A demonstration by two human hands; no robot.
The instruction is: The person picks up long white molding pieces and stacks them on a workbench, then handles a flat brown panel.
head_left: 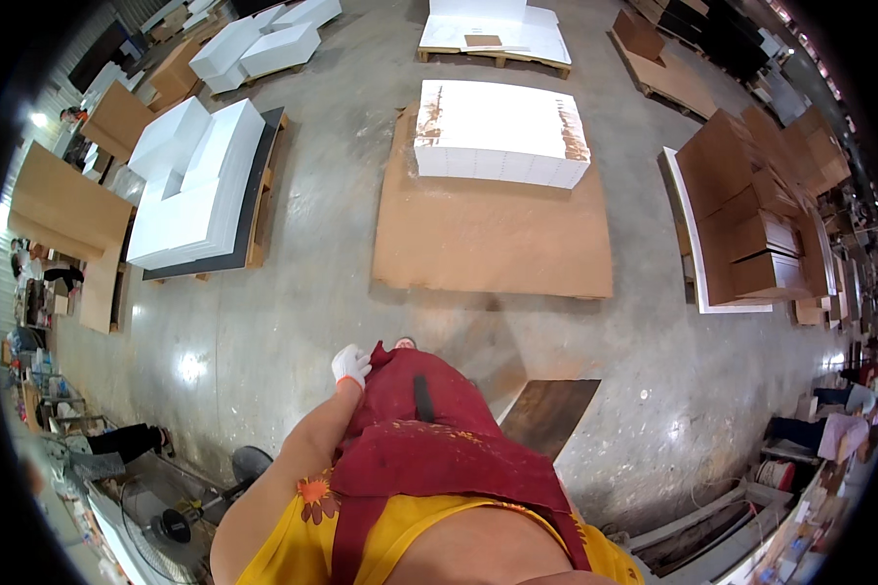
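Note:
My left hand wears a white glove and hangs at my side, its fingers curled against the top edge of my dark red apron. Whether it grips the cloth I cannot tell. My right hand is out of sight behind my body. Ahead of me on the concrete floor lies a large brown cardboard sheet with a stack of white sheets on its far half.
A pallet with white sheet stacks stands to the left, brown cardboard boxes to the right, another white stack far ahead. A dark board lies by my feet. A floor fan sits lower left. Seated people are at right.

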